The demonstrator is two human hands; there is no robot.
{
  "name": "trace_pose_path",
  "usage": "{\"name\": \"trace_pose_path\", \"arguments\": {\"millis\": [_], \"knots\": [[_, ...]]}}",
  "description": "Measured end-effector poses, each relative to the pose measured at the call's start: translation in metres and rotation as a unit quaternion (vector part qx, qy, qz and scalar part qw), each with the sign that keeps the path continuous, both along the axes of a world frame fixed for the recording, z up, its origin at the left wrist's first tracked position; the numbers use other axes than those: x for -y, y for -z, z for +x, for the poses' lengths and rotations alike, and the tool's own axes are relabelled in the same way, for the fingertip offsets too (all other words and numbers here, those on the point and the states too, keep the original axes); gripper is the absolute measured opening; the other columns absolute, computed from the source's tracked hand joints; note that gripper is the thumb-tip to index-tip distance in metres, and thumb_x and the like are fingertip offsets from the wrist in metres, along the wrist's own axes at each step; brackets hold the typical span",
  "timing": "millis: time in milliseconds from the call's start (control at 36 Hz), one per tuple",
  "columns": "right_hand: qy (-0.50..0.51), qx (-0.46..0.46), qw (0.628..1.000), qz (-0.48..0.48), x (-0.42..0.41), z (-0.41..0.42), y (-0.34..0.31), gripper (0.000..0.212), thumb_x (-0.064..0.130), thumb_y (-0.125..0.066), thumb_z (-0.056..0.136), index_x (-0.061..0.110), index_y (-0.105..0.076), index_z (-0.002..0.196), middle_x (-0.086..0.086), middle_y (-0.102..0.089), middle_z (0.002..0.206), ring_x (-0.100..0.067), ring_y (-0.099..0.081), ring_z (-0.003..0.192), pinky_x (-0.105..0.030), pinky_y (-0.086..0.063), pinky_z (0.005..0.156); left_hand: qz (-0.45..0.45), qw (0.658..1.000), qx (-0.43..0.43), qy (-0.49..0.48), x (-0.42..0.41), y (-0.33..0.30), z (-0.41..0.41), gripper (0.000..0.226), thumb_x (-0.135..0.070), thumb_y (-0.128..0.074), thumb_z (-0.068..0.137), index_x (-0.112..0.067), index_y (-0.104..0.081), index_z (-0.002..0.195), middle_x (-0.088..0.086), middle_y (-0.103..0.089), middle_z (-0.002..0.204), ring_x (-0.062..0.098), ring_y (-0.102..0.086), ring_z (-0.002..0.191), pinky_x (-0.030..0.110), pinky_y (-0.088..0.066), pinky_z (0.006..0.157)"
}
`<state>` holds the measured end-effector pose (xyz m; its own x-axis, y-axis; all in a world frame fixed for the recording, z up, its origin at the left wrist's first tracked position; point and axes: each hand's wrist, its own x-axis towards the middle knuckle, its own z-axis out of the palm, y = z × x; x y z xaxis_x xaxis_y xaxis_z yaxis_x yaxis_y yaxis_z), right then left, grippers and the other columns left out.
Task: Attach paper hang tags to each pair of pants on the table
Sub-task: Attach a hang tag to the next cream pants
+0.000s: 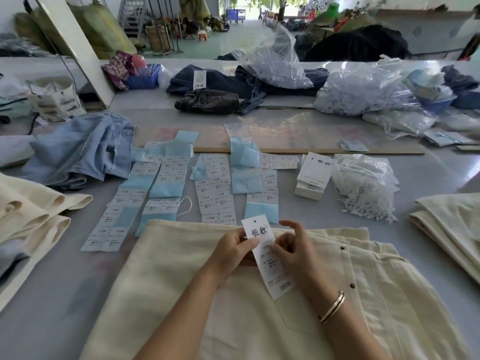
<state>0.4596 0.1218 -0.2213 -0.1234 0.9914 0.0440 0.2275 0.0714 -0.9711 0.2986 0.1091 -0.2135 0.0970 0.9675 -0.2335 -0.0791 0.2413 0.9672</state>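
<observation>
Cream pants (pixel 166 276) fill the bottom of the frame, spread flat on the grey worktop (pixel 52 294). Both hands hold a white hang tag (pixel 262 252) just above them at centre: left hand (pixel 235 246) pinches its upper edge, right hand (pixel 292 249) grips the middle. Sticker sheets (pixel 215 188) lie just beyond, and a bag of strings (pixel 363 185) sits right of centre.

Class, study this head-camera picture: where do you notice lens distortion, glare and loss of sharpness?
Head view: the wide-angle lens bows the grey table's far edge and the leaning white panel; daylight burns out the open doorway; glare sits on the crumpled clear plastic bags; small print on the white sticker sheets is smeared, while the white paper hang tag held by both hands over the cream pants reads sharper.
</observation>
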Motion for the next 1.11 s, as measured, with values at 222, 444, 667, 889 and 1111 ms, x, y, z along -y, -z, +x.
{"name": "trace_pose_path", "arguments": {"millis": [222, 444, 667, 889, 1111], "knots": [[0.036, 0.101, 0.992, 0.066, 0.004, -0.003, 0.003, 0.055, 0.013, -0.074, 0.08, 0.028, -0.045, 0.124, 0.009, -0.051, 0.104, -0.004, -0.048, 0.071, -0.015, -0.046, 0.068, 0.016, 0.999, 0.014, -0.039, 0.0, 0.006, -0.001, 0.018, 0.004, -0.06, 0.088, -0.01, -0.068, 0.097, 0.014, -0.074, 0.097, 0.027, -0.072, 0.085, 0.033, -0.058, 0.07], [-0.073, -0.018, 0.995, -0.068, 0.019, -0.002, -0.012, 0.044, 0.006, -0.066, 0.084, 0.033, -0.05, 0.115, -0.001, -0.066, 0.107, -0.015, -0.068, 0.091, -0.039, -0.058, 0.077, -0.009, 0.996, 0.088, -0.001, -0.006, -0.004, 0.005, 0.036, -0.015, -0.072, 0.076, -0.007, -0.065, 0.11, 0.016, -0.072, 0.105, 0.032, -0.069, 0.097, 0.04, -0.055, 0.08], [-0.164, 0.069, 0.982, -0.057, 0.034, 0.039, -0.017, 0.082, -0.002, -0.066, 0.081, 0.038, -0.024, 0.14, 0.018, -0.068, 0.094, -0.002, -0.064, 0.09, -0.018, -0.049, 0.08, -0.079, 0.972, 0.144, -0.171, -0.014, -0.013, 0.048, 0.016, -0.008, -0.062, 0.087, -0.011, -0.062, 0.102, 0.01, -0.068, 0.082, 0.027, -0.064, 0.077, 0.042, -0.056, 0.073], [0.063, 0.356, 0.924, 0.124, -0.063, 0.143, -0.051, 0.019, 0.002, -0.067, 0.084, 0.008, -0.073, 0.101, -0.007, -0.067, 0.086, -0.017, -0.058, 0.066, -0.022, -0.043, 0.067, 0.06, 0.985, 0.002, -0.161, 0.0, 0.006, 0.053, 0.041, -0.005, -0.063, 0.087, -0.024, -0.047, 0.12, -0.001, -0.069, 0.104, 0.01, -0.069, 0.085, 0.02, -0.055, 0.069], [0.043, 0.568, 0.796, 0.203, -0.139, 0.165, -0.067, 0.019, 0.005, -0.06, 0.089, 0.009, -0.076, 0.098, -0.017, -0.065, 0.097, -0.036, -0.061, 0.092, -0.039, -0.051, 0.08, 0.098, 0.982, -0.066, -0.148, -0.002, 0.013, 0.055, 0.044, -0.007, -0.064, 0.088, -0.025, -0.047, 0.124, -0.004, -0.068, 0.106, 0.006, -0.068, 0.088, 0.023, -0.055, 0.076]]}}
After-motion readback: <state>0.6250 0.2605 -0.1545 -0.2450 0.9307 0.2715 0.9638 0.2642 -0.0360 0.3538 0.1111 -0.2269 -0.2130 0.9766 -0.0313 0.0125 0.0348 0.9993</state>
